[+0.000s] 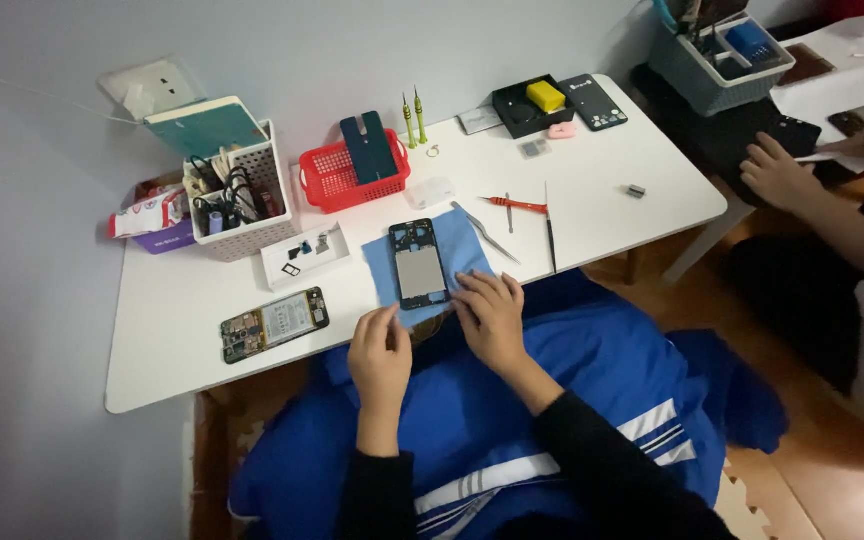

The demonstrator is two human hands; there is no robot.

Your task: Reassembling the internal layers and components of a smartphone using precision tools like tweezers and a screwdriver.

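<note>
A phone frame (419,264) with a dark rim and grey middle lies on a blue cloth (462,245) at the white table's (592,200) near edge. My right hand (490,318) rests on the cloth's lower right corner, just beside the frame, fingers spread flat. Lower down, my left hand (380,355) hovers at the table edge by the cloth's lower left corner, fingers loosely curled, holding nothing I can see. An opened phone (275,323) showing its battery and boards lies to the left of my left hand.
Tweezers (487,235), a red-handled screwdriver (515,204) and a thin dark tool (549,232) lie right of the cloth. A small white tray (304,255), white basket (242,200), red basket (352,172) and black box (532,105) stand behind. Another person's hands (777,170) work at the right.
</note>
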